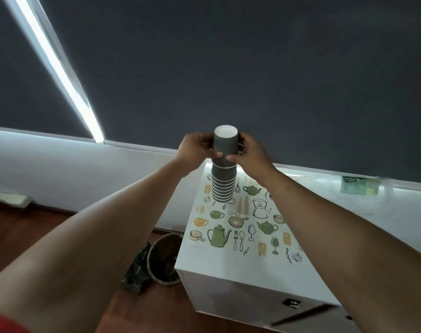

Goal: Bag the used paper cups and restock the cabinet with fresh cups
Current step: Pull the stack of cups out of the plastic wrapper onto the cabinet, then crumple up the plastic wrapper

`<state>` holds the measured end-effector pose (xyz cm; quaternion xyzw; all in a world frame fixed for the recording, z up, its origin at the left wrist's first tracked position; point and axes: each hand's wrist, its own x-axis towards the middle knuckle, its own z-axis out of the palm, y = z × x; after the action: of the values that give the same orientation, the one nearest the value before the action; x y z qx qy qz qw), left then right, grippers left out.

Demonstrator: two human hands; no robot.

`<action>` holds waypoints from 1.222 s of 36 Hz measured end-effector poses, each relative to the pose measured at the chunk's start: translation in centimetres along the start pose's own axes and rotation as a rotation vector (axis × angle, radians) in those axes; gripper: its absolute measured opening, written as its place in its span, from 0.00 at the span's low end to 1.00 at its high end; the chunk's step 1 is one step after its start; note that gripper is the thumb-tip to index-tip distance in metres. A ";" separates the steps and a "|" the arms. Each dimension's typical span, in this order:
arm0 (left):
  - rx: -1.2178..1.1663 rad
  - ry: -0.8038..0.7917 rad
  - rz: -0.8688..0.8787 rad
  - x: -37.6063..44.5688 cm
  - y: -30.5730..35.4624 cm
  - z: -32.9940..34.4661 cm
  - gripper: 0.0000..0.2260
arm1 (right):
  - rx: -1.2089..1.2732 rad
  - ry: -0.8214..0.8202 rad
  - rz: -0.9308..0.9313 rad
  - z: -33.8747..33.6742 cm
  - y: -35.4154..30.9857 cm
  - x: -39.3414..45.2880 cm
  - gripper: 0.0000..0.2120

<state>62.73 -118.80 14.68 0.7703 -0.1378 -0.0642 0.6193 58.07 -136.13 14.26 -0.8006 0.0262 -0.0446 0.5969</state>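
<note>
A tall stack of grey paper cups (223, 186) with white rims stands upside down on the patterned mat at the far left of the white cabinet top (228, 267). The topmost cup (225, 142) sits a little tilted above the stack, its white base facing me. My left hand (197, 150) grips this cup from the left. My right hand (250, 153) grips it from the right, thumb at its lower rim. Both hands are shut on the same top cup.
A mat (243, 222) printed with teapots and cutlery covers the cabinet top. On the wooden floor to the left lie a woven basket (165, 258) and a crumpled black bag (136, 270). Dark roller blinds fill the wall behind. A green packet (358, 185) rests on the sill at right.
</note>
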 end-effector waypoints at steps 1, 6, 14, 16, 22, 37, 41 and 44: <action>0.008 -0.001 -0.002 0.0 -0.5 0.1 0.23 | -0.017 0.000 0.002 0.1 0.5 0.0 0.36; 0.058 -0.005 -0.020 0.4 -3.1 0.8 0.25 | -0.112 0.020 0.031 0.6 2.5 -0.2 0.35; 0.059 0.004 -0.063 0.6 -4.7 0.9 0.23 | -0.134 0.021 0.035 1.4 4.4 -0.2 0.32; 0.042 0.033 -0.104 0.1 -4.9 1.1 0.23 | -0.138 0.005 0.047 1.2 4.8 -0.5 0.32; 0.462 0.100 -0.403 -1.4 -7.0 1.7 0.12 | -0.124 0.041 0.133 -0.5 6.8 -2.8 0.30; 0.206 -0.108 -0.693 -4.3 -5.6 18.7 0.24 | -0.200 0.426 0.270 -15.5 13.2 -11.4 0.19; 0.103 -0.085 -0.731 -3.5 -4.5 23.4 0.31 | -0.246 0.600 0.332 -20.6 15.7 -13.9 0.18; 0.030 -0.073 -0.775 -2.8 -4.0 25.6 0.36 | -0.288 0.679 0.370 -23.6 17.1 -14.9 0.18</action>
<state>53.64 -141.17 4.82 0.7715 0.1403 -0.3187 0.5325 41.04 -162.14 3.97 -0.7975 0.3713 -0.1942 0.4341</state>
